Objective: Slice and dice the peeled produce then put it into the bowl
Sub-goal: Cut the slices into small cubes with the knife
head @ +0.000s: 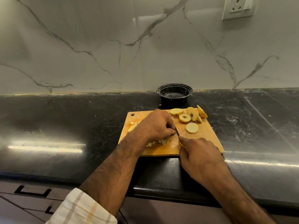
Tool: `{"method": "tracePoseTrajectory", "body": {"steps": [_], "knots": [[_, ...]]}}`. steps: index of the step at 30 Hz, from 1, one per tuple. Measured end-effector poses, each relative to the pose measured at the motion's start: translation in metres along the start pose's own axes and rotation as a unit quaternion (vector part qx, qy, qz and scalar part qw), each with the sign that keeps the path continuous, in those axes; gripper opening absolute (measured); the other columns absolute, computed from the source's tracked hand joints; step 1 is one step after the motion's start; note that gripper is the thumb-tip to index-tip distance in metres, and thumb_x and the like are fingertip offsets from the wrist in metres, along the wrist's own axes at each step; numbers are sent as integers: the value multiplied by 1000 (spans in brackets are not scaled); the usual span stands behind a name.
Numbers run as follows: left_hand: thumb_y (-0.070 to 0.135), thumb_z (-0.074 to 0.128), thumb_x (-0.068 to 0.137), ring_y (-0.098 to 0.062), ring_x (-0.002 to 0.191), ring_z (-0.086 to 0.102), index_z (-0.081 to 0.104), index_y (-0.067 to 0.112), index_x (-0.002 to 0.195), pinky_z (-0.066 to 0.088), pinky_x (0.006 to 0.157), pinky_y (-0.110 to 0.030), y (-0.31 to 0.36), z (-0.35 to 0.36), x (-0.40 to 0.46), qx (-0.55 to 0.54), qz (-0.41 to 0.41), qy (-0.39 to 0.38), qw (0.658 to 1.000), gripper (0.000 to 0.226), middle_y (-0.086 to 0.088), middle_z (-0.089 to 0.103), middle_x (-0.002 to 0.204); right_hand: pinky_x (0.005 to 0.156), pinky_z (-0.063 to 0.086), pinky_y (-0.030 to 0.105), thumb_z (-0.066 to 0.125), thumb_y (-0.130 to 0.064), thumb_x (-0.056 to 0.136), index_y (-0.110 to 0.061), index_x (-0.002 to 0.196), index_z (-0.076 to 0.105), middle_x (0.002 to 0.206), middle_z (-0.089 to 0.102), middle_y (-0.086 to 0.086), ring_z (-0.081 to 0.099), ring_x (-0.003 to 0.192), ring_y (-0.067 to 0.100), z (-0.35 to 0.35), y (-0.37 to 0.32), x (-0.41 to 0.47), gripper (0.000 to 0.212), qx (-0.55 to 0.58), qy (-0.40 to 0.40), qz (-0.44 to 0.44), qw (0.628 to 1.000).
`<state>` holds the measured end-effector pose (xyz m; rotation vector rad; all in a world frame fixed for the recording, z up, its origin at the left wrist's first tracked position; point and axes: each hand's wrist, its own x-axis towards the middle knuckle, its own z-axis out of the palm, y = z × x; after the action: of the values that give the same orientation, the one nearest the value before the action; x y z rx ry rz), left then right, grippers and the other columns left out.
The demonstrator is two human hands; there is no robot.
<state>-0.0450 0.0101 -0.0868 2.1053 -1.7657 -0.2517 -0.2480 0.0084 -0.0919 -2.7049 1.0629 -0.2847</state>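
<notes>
- Pale yellow diced pieces (161,141) lie near the front edge of a wooden cutting board (208,135), partly hidden under the left hand (157,125); a few more cubes (133,125) sit towards the board's left edge.
- Left hand rests knuckles up on the pieces being cut, fingers curled down onto them to hold them in place; exactly what they pinch is hidden.
- Right hand (198,153) grips a knife's yellow handle, forefinger stretched along the top; the dark blade (177,133) shows just beside the left fingertips.
- Judgement: dicing is under way. To do it well, keep the left fingertips tucked behind the knuckles, since the blade runs almost against them, and cut in short even strokes.
- Uncut round slices (189,116), some showing a seed core, lie heaped at the board's back right corner; one slice (192,127) lies alone nearer the middle.
- Black bowl (174,94) stands on the dark stone counter (64,120) just behind the board's back edge, against the marble wall, with no produce seen inside.
- Judgement: much slicing remains, and the heap of slices lies between the diced pile and the bowl.
- White wall socket (238,8) sits at upper right.
</notes>
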Motion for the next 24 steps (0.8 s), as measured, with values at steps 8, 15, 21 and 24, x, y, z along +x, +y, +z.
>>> {"method": "tracePoseTrajectory", "body": {"steps": [8,15,21,24], "knots": [[24,80,93,-4,92,67,83,21,102,60,86,-25,2,-4,-4,-23,-10,-11,1000,11,12,73,97,81,50,33,44,-41,105,-32,137,59,116,69,-6,60,100,16,-13,8,-32,36,7,-4,-5,1000],[29,83,90,-7,99,65,81,23,107,56,84,-24,-12,-8,-7,-67,-24,-4,997,18,12,70,106,82,54,33,43,-47,106,-34,147,52,113,69,-6,59,93,11,-14,3,-24,44,57,51,5,997],[27,84,88,-6,95,64,83,23,96,56,80,-25,-12,-5,-3,-57,-29,-8,998,9,14,69,99,88,51,37,42,-41,108,-32,144,53,123,65,1,59,105,20,-10,-8,-2,39,15,-9,14,1000],[26,85,87,-4,96,64,84,25,94,55,83,-25,-11,-4,-2,-53,-31,-5,998,7,16,70,98,89,51,37,44,-38,107,-31,142,55,121,64,1,59,105,20,-8,-10,5,37,14,-27,13,999]]}}
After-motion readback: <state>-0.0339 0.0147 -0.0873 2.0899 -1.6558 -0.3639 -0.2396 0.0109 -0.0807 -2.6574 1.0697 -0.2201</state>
